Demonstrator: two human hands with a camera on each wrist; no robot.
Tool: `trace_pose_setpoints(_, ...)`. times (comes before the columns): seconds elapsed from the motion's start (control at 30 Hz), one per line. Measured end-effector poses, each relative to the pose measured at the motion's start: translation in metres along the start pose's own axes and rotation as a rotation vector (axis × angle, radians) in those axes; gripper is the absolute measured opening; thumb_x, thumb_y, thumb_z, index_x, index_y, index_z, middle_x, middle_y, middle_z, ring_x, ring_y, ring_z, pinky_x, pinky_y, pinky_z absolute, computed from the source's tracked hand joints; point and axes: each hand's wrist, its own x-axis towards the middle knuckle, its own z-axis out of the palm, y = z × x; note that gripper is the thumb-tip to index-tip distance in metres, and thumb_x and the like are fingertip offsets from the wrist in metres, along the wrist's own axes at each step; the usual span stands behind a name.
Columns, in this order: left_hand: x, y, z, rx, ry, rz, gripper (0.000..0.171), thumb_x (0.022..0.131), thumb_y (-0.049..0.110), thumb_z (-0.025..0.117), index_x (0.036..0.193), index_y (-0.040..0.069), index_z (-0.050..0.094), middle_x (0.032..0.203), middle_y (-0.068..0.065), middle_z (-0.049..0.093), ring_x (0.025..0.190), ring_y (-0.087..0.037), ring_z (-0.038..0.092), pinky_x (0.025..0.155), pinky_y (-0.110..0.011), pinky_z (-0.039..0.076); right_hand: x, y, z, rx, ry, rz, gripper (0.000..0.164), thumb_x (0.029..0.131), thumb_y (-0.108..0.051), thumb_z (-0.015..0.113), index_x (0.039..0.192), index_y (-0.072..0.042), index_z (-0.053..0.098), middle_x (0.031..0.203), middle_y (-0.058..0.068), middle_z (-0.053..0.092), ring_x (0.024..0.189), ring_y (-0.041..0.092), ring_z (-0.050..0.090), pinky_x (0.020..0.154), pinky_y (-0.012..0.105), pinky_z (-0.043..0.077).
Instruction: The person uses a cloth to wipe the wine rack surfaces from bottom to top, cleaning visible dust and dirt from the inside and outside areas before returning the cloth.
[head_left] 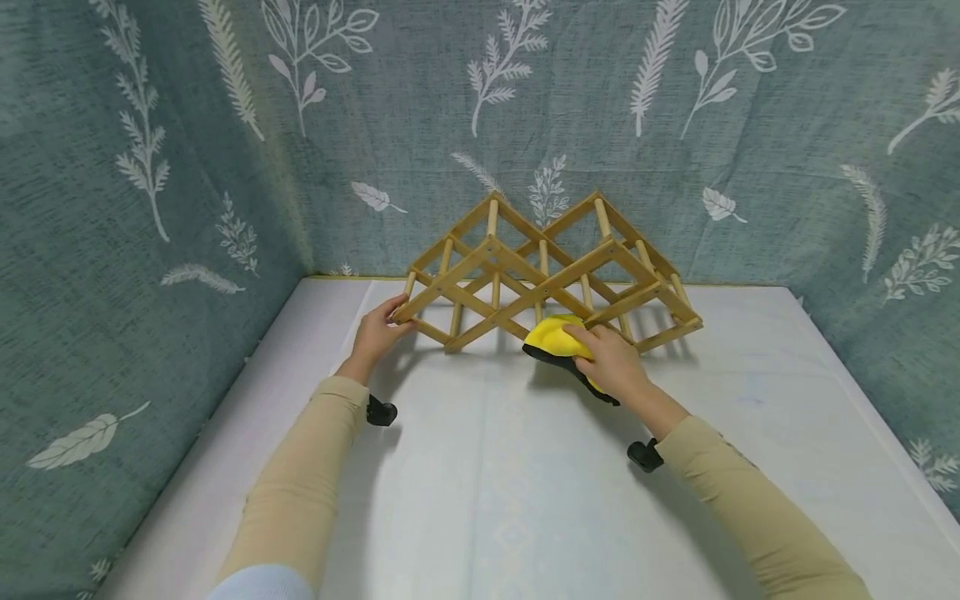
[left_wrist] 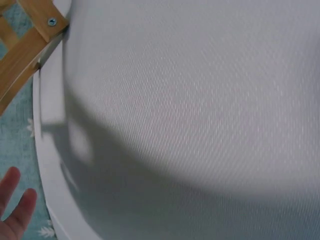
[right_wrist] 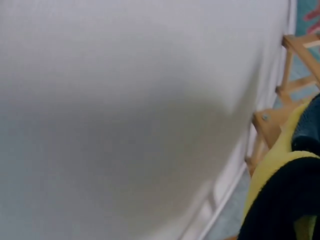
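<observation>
A wooden folding lattice rack [head_left: 546, 293] stands spread out in zigzag form near the back wall. My left hand [head_left: 377, 335] is at its left end, by the lower corner; in the left wrist view its fingers [left_wrist: 22, 212] look extended and apart from the wood [left_wrist: 31, 50]. My right hand [head_left: 615, 364] grips a yellow cloth item with a black edge [head_left: 555, 335] in front of the rack's right half. Up close in the right wrist view, the yellow fabric [right_wrist: 272, 162] carries a thick black band; its exact kind is unclear.
A white-covered table [head_left: 480, 492] lies beneath the rack and both arms. Green-grey fabric walls [head_left: 420, 108] with white leaf prints rise at the back and sides. A small black device [head_left: 382, 412] sits at the left wrist, another [head_left: 645, 456] at the right.
</observation>
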Motion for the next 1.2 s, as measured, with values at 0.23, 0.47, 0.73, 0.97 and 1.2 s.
trace_pose_setpoints(0.23,-0.003,0.006,-0.007,0.068,-0.070,-0.026,0.068,0.082,0.033,0.068,0.141,0.020,0.038,0.143,-0.008,0.039,0.127,-0.036,0.038,0.102,-0.050,0.033,-0.011,0.015,-0.025,0.033,0.162,-0.014,0.050,0.085,-0.012,0.063,0.132,-0.011,0.048,0.100,0.021,0.058,0.080,0.033,0.055,0.058,0.044,0.047)
trace_pose_setpoints(0.47,-0.005,0.010,-0.015,0.167,-0.130,0.010,0.069,0.084,0.035,0.065,0.143,0.020,0.034,0.143,-0.012,0.038,0.128,-0.037,0.036,0.101,-0.052,0.032,-0.027,0.038,-0.056,0.055,0.278,0.063,0.049,0.084,-0.006,0.063,0.131,-0.007,0.048,0.106,0.024,0.056,0.089,0.039,0.055,0.066,0.052,0.046)
trace_pose_setpoints(0.73,-0.003,0.007,-0.016,0.193,-0.148,0.054,0.068,0.085,0.031,0.064,0.143,0.015,0.034,0.142,-0.016,0.039,0.129,-0.040,0.034,0.103,-0.053,0.030,-0.049,0.047,-0.069,0.086,0.357,0.235,0.048,0.085,-0.007,0.060,0.131,-0.005,0.048,0.101,0.026,0.055,0.082,0.038,0.052,0.065,0.052,0.043)
trace_pose_setpoints(0.97,-0.003,0.008,-0.019,0.175,-0.161,0.008,0.070,0.085,0.040,0.062,0.144,0.018,0.032,0.143,-0.016,0.037,0.130,-0.039,0.032,0.103,-0.052,0.030,-0.054,0.027,-0.041,0.114,0.255,0.102,0.046,0.082,-0.006,0.063,0.127,-0.003,0.052,0.100,0.024,0.058,0.081,0.035,0.055,0.063,0.049,0.044)
trace_pose_setpoints(1.2,0.003,0.014,-0.026,0.219,-0.236,0.034,0.073,0.087,0.046,0.057,0.146,0.017,0.026,0.142,-0.018,0.037,0.127,-0.040,0.036,0.099,-0.056,0.033,-0.034,-0.011,-0.015,0.123,0.158,-0.032,0.048,0.080,-0.010,0.067,0.126,-0.009,0.055,0.099,0.016,0.060,0.073,0.023,0.052,0.055,0.035,0.043)
